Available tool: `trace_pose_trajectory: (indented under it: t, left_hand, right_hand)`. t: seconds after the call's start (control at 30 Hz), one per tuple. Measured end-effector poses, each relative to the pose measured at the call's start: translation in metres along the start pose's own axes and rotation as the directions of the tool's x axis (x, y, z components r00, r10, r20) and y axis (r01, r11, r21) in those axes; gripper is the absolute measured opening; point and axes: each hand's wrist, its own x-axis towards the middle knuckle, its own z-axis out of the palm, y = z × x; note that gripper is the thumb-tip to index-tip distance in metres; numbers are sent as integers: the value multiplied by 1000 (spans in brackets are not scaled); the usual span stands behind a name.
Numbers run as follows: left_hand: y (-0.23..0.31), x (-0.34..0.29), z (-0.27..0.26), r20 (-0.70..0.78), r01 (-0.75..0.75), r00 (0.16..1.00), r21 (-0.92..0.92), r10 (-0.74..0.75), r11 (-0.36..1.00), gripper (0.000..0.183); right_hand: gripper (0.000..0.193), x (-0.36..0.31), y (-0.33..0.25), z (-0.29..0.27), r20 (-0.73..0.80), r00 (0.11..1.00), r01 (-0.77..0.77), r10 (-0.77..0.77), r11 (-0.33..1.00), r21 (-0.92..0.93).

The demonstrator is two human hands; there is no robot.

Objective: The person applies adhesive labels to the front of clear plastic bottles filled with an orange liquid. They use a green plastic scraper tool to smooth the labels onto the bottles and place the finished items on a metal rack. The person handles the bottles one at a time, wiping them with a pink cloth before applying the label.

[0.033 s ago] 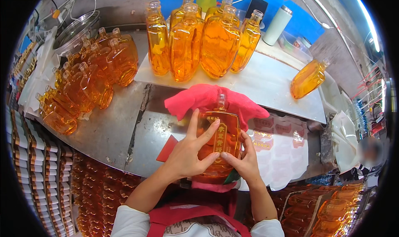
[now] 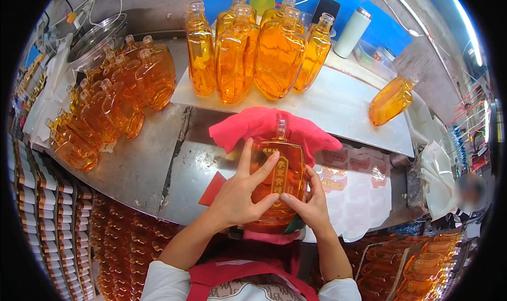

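A flat amber bottle with a gold and red label lies on a pink cloth on the metal worktop. My left hand rests on the bottle's left side, fingers spread over the label. At the bottle's lower right, my right hand grips it with the thumb pressing the label's bottom edge. The bottle's neck points away from me.
Several unlabelled amber bottles stand on a raised metal shelf; one bottle lies at its right end. More bottles lie piled at left. A sheet of labels is at right, a white flask behind.
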Motion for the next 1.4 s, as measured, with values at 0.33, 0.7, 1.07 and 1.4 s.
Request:
trace_pose_trajectory:
  t: [0.33, 0.7, 1.07, 1.4]
  left_hand:
    - [-7, 1, 2, -37, -68, 997, 96, 72, 993, 80]
    - [-6, 0, 0, -37, -2, 999, -1, 2, 1000, 109]
    - [-20, -10, -7, 1, -71, 997, -71, 71, 995, 131]
    - [-37, -18, -5, 57, 123, 991, -746, -121, 654, 83]
  right_hand:
    - [41, 14, 24, -98, -73, 875, -404, 478, 806, 432]
    - [29, 69, -83, 11, 356, 870, 492, -341, 648, -582]
    - [25, 27, -59, 1, 611, 655, 753, -445, 452, -478]
    - [24, 36, -61, -5, 396, 696, 698, -599, 434, -569]
